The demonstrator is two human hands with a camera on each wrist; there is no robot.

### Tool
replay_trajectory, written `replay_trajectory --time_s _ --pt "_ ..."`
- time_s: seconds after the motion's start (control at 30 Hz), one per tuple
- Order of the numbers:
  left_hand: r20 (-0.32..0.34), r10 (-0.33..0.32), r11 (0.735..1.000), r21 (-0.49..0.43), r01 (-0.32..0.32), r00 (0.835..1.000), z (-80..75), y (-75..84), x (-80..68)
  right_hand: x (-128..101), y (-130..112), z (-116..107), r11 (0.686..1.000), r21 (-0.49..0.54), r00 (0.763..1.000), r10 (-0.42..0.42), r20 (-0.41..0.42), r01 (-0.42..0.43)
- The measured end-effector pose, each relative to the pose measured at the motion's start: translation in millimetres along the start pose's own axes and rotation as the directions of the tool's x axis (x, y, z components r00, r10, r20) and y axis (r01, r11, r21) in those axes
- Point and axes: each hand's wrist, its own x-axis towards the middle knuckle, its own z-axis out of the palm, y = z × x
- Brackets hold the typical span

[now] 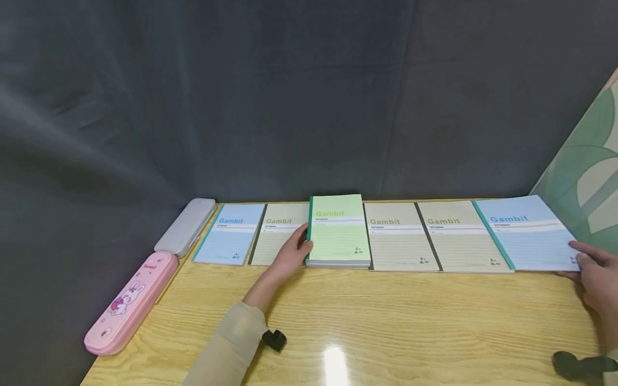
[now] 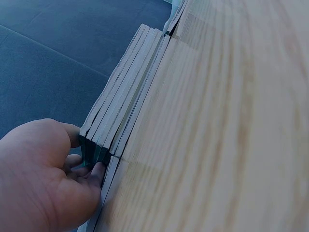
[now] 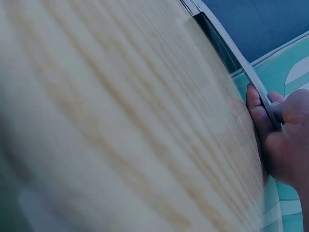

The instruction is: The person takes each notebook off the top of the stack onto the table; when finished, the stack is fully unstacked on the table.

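Observation:
A stack of green-topped notebooks (image 1: pixel 338 230) lies in the middle of the row. My left hand (image 1: pixel 293 254) grips its spine side; in the left wrist view the fingers of the left hand (image 2: pixel 48 174) curl against the dark spines of the stacked notebooks (image 2: pixel 125 87). At the right end, my right hand (image 1: pixel 598 273) pinches the right edge of a blue notebook (image 1: pixel 526 241). In the right wrist view, that notebook (image 3: pixel 236 53) slants up from the table, its free edge raised between the thumb and fingers of the right hand (image 3: pixel 287 135).
Beige notebooks (image 1: pixel 403 241) flank the stack on both sides. Another blue notebook (image 1: pixel 229 236) lies at the left end. A white case (image 1: pixel 185 225) and a pink pencil case (image 1: pixel 132 303) sit along the left table edge. A dark curtain (image 1: pixel 299 96) hangs behind the wooden table (image 1: pixel 386 321).

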Motion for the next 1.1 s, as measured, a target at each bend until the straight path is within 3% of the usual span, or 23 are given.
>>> replay_trajectory --time_s 0.13,0.23,0.27,0.33,0.47,0.87,1.1 --pt "-0.002 -0.006 1.0 0.003 0.006 1.0 0.2 -0.1 -1.1 -2 -3 2 0.975 -0.22 0.999 -0.024 -0.024 0.018" --pt "-0.005 -0.014 1.0 0.008 0.014 1.0 -0.3 1.0 -2.1 -5 -7 3 0.889 -0.456 0.998 -0.061 -0.019 0.046" --pt "-0.006 -0.014 1.0 0.008 0.014 1.0 -0.5 1.2 -2.4 -6 -8 4 0.855 -0.514 0.996 -0.088 -0.005 0.073" --pt "-0.01 -0.017 1.0 0.014 0.018 1.0 -0.9 1.6 -2.6 -6 -11 4 0.816 -0.569 0.994 -0.106 0.028 0.103" --pt "-0.018 -0.023 0.999 0.022 0.024 1.0 -1.0 1.0 -3.1 -5 -12 4 0.779 -0.607 0.988 -0.126 0.094 0.157" --pt "-0.01 -0.004 1.0 0.015 0.004 1.0 -0.6 -1.3 -2.5 4 -12 4 0.769 -0.615 0.984 -0.134 0.115 0.176" --pt "-0.002 0.001 1.0 0.009 -0.001 1.0 0.3 1.9 -2.1 -6 -29 6 0.683 -0.678 0.96 -0.237 0.147 0.273"
